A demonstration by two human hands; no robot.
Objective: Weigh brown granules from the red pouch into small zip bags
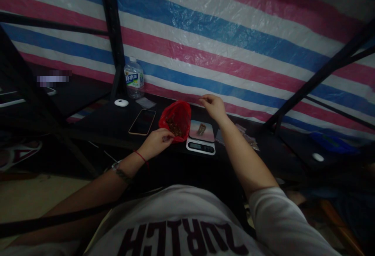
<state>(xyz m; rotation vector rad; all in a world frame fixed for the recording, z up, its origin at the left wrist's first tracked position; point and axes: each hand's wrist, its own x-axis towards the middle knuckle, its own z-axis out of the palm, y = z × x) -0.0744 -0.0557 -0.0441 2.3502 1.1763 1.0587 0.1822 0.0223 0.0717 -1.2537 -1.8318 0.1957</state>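
My left hand (pixel 156 140) grips the near rim of a red plastic bag (pixel 176 115) that holds small brown pieces. My right hand (pixel 213 106) hovers above and behind the bag's right side, fingertips pinched together; whether anything small is between them cannot be made out. A small digital scale (pixel 200 145) stands just right of the bag on the dark table (pixel 117 125), with a little pile of brown pieces (pixel 201 129) on its platform.
A smartphone (pixel 142 122) lies left of the bag. A water bottle (pixel 134 77), a white round disc (pixel 121 102) and a clear packet (pixel 145 102) sit at the back. Small clear bags (pixel 249 138) lie right of the scale. Black frame bars cross a striped tarp behind.
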